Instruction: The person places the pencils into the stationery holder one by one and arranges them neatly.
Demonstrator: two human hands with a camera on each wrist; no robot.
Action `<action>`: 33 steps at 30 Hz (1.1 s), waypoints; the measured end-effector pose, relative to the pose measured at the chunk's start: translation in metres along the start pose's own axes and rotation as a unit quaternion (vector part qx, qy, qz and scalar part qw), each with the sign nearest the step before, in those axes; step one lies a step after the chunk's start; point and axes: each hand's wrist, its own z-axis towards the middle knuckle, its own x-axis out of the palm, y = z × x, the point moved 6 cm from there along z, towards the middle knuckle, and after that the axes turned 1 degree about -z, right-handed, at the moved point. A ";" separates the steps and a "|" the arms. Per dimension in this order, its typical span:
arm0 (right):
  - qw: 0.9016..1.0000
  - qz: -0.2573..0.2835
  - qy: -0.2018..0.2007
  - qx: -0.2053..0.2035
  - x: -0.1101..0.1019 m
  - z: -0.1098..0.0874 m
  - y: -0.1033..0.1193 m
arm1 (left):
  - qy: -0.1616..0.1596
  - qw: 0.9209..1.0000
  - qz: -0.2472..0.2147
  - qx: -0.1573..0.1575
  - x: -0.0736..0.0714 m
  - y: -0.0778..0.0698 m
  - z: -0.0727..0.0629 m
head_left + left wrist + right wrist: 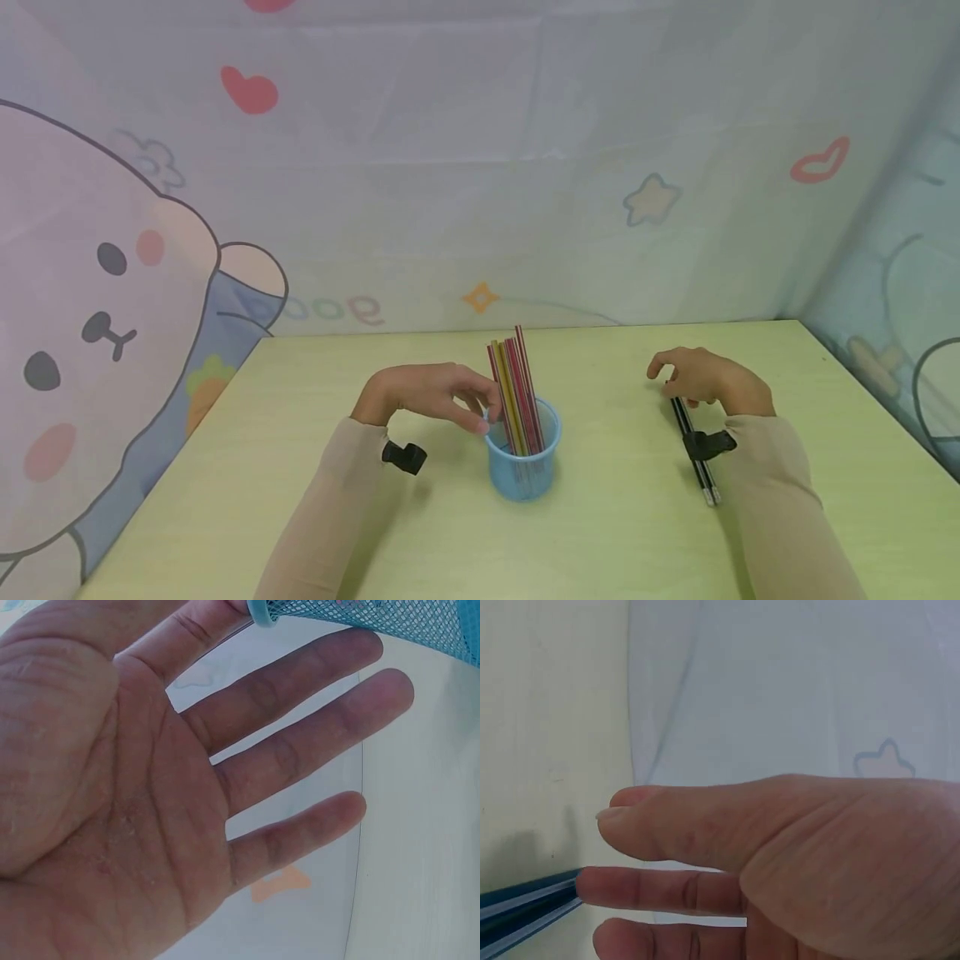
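A light-blue mesh pen holder [522,475] stands upright on the table with several thin red, pink and yellow sticks [513,392] leaning in it. At its left rim, my left hand [435,392] pinches the edge between thumb and index finger. The other left fingers [300,757] stretch out straight below the rim in the left wrist view. On the right, my right hand [701,379] hovers over the far end of two slim black pencils [697,454] with light-coloured near ends. Its fingers [660,889] are extended close to the pencils, and whether they touch cannot be told.
The pale yellow-green table [600,533] runs back to a hanging cloth [450,208] printed with hearts, stars and a large bear. Another cloth panel [900,275] borders the right side. A black strap device [405,457] sits on each wrist.
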 end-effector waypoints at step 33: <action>0.978 0.016 0.000 -0.208 0.037 0.027 0.082 | 0.001 1.000 -0.002 0.002 -0.001 -0.001 0.000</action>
